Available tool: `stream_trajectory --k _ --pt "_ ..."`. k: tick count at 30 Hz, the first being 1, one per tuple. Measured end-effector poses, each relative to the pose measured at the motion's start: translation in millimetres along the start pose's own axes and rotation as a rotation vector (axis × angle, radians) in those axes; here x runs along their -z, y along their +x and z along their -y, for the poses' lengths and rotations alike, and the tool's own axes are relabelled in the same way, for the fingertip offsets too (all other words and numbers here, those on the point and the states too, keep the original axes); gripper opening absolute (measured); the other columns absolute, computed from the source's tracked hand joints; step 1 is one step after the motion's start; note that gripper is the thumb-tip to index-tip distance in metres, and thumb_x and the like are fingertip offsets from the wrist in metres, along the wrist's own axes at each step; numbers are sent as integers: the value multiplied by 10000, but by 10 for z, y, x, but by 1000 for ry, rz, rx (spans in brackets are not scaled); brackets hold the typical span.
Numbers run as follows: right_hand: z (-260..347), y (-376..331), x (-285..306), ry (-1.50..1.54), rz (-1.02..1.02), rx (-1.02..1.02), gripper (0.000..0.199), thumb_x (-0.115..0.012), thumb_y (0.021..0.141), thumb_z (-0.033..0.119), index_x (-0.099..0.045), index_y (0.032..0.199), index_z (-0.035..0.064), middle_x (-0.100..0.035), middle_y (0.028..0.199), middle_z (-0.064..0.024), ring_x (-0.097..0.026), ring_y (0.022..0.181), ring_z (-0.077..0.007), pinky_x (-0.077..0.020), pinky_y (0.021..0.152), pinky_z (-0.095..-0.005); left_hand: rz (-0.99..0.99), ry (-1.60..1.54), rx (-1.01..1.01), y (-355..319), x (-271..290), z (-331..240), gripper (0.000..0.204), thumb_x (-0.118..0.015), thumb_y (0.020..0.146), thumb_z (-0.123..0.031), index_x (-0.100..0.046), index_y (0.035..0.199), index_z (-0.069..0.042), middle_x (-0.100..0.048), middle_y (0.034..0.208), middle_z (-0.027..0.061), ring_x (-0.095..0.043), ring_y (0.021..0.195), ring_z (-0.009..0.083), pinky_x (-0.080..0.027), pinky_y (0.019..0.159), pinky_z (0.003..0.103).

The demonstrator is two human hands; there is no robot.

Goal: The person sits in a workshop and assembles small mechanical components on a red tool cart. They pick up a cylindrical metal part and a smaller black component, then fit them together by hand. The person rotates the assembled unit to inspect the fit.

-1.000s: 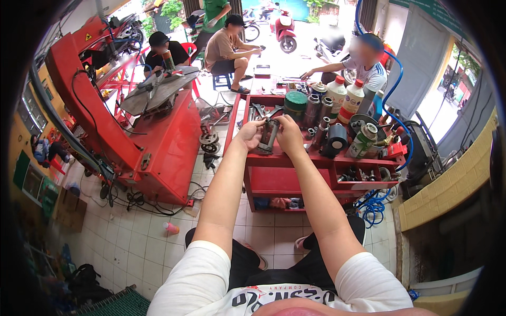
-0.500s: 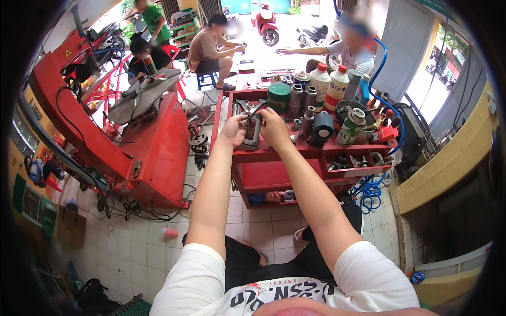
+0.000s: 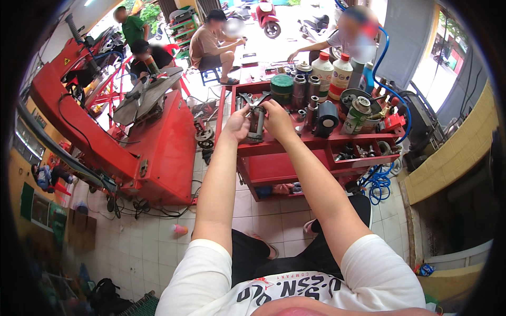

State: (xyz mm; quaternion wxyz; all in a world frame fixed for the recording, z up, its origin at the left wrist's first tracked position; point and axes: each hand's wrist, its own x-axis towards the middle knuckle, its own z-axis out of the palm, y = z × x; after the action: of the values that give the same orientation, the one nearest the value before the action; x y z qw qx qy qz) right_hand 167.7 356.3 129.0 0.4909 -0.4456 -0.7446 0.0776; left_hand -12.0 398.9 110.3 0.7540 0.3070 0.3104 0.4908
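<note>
Both my hands hold a dark grey metal part (image 3: 256, 125) between them, over the near left corner of a red tool cart (image 3: 290, 149). It looks like a short open frame with bars along its sides and a wider lower end. My left hand (image 3: 239, 126) grips its left side with fingers bent. On the opposite side, my right hand (image 3: 278, 120) pinches near the upper end. Its exact kind is too small to make out. Just beyond my fingers, metal tools with forked ends (image 3: 255, 98) lie in the cart's tray.
On the cart stand a green tin (image 3: 281, 87), metal cylinders (image 3: 299, 90), red-capped bottles (image 3: 322, 70) and a spray can (image 3: 358, 115). A red machine (image 3: 163, 152) is at left. A blue hose (image 3: 388, 58) hangs at right. Several people sit or stand beyond.
The view has shifted slightly, and the cart appears a little farther right. My hands keep hold of the metal part. The person at far right has lowered an outstretched arm.
</note>
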Motion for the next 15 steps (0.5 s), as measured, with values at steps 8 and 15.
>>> stream_trajectory --k 8,15 --pt "45 29 -38 16 -3 34 280 -720 828 44 -680 1104 68 -660 1068 -146 -668 990 -410 -540 809 -489 41 58 -7 89 237 -9 223 -504 1122 -234 -639 1198 -74 -715 1101 83 -663 1020 229 -513 984 434" --pt "20 27 -62 30 -31 74 226 -731 851 47 -675 1071 46 -630 967 -144 -647 848 -369 -514 729 -436 68 -9 -87 171 265 60 180 -493 1108 -111 -616 1229 -61 -700 1138 102 -693 1040 243 -566 962 463"
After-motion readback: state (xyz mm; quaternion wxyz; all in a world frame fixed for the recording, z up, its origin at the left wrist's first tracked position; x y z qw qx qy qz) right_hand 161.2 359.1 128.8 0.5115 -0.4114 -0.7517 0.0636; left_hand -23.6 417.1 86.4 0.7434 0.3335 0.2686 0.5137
